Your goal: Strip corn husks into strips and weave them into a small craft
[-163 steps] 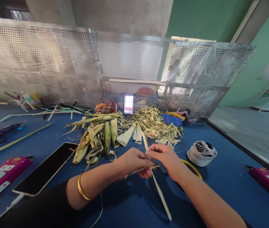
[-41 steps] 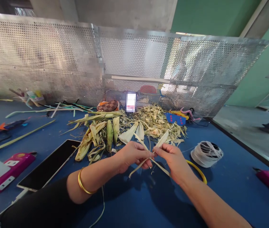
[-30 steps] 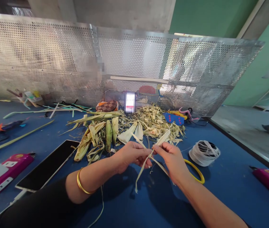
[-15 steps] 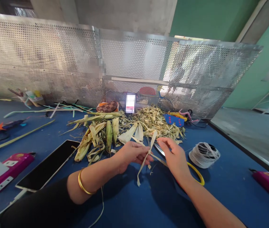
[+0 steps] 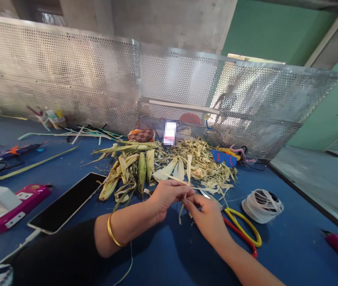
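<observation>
My left hand (image 5: 164, 198), with a gold bangle on its wrist, pinches crossed strips of dried corn husk (image 5: 189, 169) between thumb and fingers. One strip stands upright above the fingertips; another lies across it, and a narrow end hangs below. My right hand (image 5: 206, 214) meets the left fingertips, its thumb and index finger closed on the husk strips near the crossing. Just where it grips is partly hidden by the fingers. Under and beside the right hand lie scissors with a yellow handle (image 5: 259, 239) and a red one, the blades mostly covered.
Corn husks (image 5: 141, 172) and shredded husk (image 5: 199, 151) are heaped ahead. A roll of white string (image 5: 258, 208) stands right. Leftward lie a dark-screened phone (image 5: 67, 202) and a magenta power strip (image 5: 34, 198). A perforated metal screen (image 5: 181, 75) closes the table's back.
My right hand has come down and left to the strips, closing on them beside my left fingertips. A husk strip now lies crosswise. The view has shifted slightly, showing more of the scissors' handles.
</observation>
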Action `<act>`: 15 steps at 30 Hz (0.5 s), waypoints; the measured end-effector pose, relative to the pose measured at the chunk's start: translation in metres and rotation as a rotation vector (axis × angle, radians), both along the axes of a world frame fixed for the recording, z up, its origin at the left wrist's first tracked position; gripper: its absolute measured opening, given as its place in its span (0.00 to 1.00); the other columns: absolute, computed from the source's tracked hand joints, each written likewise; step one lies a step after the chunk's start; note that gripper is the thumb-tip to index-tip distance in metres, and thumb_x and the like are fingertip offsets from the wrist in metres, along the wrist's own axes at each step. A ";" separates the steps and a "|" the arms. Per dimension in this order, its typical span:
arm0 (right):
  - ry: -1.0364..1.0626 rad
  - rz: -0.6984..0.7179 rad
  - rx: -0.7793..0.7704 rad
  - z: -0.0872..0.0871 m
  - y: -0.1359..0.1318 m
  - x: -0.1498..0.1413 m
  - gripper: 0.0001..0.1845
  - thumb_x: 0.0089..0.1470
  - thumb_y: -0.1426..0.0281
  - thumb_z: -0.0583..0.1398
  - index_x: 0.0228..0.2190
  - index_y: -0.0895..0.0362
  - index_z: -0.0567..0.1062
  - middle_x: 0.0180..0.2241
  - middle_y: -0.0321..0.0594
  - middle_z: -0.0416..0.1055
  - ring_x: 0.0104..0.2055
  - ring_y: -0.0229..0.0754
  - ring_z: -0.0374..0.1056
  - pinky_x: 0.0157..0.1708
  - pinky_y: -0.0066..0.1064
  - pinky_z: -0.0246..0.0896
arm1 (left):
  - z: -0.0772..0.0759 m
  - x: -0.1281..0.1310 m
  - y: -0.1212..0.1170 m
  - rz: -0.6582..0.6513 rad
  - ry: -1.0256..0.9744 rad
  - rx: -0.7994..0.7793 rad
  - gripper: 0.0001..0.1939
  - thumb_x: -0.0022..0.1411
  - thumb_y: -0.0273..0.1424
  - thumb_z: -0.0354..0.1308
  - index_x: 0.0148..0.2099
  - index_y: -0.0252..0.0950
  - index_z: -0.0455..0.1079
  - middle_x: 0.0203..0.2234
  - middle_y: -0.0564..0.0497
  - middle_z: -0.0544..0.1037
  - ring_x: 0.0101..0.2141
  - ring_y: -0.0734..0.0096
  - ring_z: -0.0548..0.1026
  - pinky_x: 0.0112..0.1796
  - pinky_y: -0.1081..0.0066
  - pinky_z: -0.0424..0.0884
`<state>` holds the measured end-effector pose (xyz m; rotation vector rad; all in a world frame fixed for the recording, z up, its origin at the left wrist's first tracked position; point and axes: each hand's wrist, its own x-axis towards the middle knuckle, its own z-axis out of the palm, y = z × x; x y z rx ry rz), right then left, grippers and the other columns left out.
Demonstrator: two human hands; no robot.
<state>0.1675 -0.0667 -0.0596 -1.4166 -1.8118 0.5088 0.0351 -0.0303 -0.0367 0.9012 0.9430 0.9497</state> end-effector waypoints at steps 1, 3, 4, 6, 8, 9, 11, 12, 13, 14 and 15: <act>0.023 0.010 -0.002 0.001 0.000 -0.001 0.15 0.53 0.64 0.54 0.20 0.56 0.71 0.18 0.34 0.66 0.22 0.37 0.61 0.23 0.27 0.53 | 0.000 0.000 0.000 0.003 0.006 0.006 0.10 0.39 0.30 0.67 0.27 0.30 0.76 0.24 0.48 0.78 0.28 0.73 0.74 0.35 0.72 0.68; 0.056 0.048 0.001 0.004 -0.002 -0.001 0.14 0.52 0.65 0.53 0.19 0.56 0.68 0.18 0.33 0.63 0.23 0.37 0.59 0.24 0.26 0.53 | 0.001 0.000 0.000 0.013 0.012 0.008 0.09 0.39 0.30 0.67 0.26 0.30 0.76 0.23 0.49 0.77 0.27 0.73 0.73 0.35 0.72 0.67; 0.064 0.069 -0.007 0.006 -0.003 -0.001 0.13 0.52 0.66 0.53 0.18 0.56 0.67 0.19 0.33 0.63 0.23 0.37 0.59 0.24 0.26 0.53 | 0.000 0.000 0.001 0.017 0.012 0.006 0.09 0.39 0.29 0.67 0.26 0.30 0.76 0.22 0.49 0.77 0.27 0.74 0.73 0.35 0.72 0.67; 0.081 0.099 -0.043 0.009 -0.004 0.000 0.13 0.52 0.66 0.53 0.18 0.56 0.66 0.19 0.32 0.62 0.24 0.36 0.58 0.24 0.26 0.53 | 0.000 0.000 0.002 0.022 0.007 0.001 0.09 0.39 0.29 0.67 0.26 0.30 0.76 0.22 0.49 0.77 0.26 0.74 0.73 0.35 0.72 0.67; 0.140 0.100 -0.096 0.010 -0.003 0.003 0.14 0.53 0.64 0.54 0.19 0.56 0.68 0.19 0.33 0.63 0.24 0.37 0.59 0.25 0.27 0.54 | 0.001 0.000 0.002 0.025 0.000 0.010 0.08 0.40 0.30 0.67 0.26 0.31 0.76 0.22 0.49 0.77 0.26 0.74 0.73 0.36 0.71 0.67; 0.203 0.092 -0.127 0.010 -0.001 0.004 0.15 0.53 0.61 0.55 0.20 0.56 0.70 0.20 0.34 0.65 0.25 0.37 0.60 0.26 0.27 0.55 | 0.001 0.000 0.002 0.030 0.001 0.022 0.08 0.41 0.30 0.67 0.27 0.31 0.76 0.22 0.49 0.77 0.26 0.74 0.72 0.36 0.71 0.67; 0.386 0.049 -0.197 0.009 0.002 0.007 0.17 0.50 0.56 0.58 0.22 0.57 0.73 0.23 0.37 0.70 0.27 0.39 0.64 0.28 0.28 0.59 | 0.003 -0.001 0.001 0.043 0.016 0.060 0.07 0.43 0.31 0.66 0.26 0.32 0.76 0.22 0.50 0.77 0.26 0.75 0.72 0.34 0.72 0.67; 0.494 0.015 -0.241 0.009 0.003 0.008 0.19 0.48 0.54 0.60 0.24 0.57 0.75 0.24 0.38 0.71 0.28 0.40 0.65 0.29 0.29 0.60 | 0.003 -0.001 0.001 0.049 0.027 0.077 0.07 0.44 0.31 0.65 0.26 0.32 0.76 0.22 0.50 0.77 0.25 0.75 0.72 0.33 0.73 0.67; 0.606 -0.023 -0.288 0.008 0.005 0.008 0.20 0.45 0.52 0.62 0.25 0.58 0.76 0.25 0.39 0.71 0.28 0.40 0.65 0.28 0.29 0.60 | 0.004 -0.001 0.000 0.052 0.038 0.091 0.07 0.45 0.31 0.65 0.27 0.32 0.75 0.22 0.51 0.77 0.25 0.76 0.72 0.32 0.74 0.66; 0.712 -0.056 -0.334 0.008 0.005 0.008 0.21 0.42 0.52 0.64 0.26 0.58 0.76 0.25 0.39 0.72 0.28 0.40 0.65 0.26 0.28 0.60 | 0.004 0.000 -0.001 0.052 0.043 0.095 0.06 0.46 0.31 0.65 0.28 0.32 0.75 0.22 0.50 0.77 0.25 0.76 0.72 0.30 0.74 0.65; 0.809 -0.079 -0.372 0.009 0.005 0.007 0.21 0.39 0.52 0.66 0.26 0.59 0.77 0.25 0.38 0.71 0.26 0.38 0.65 0.25 0.27 0.59 | 0.004 0.000 -0.002 0.046 0.041 0.093 0.06 0.47 0.30 0.64 0.29 0.32 0.75 0.23 0.50 0.78 0.24 0.76 0.72 0.29 0.75 0.65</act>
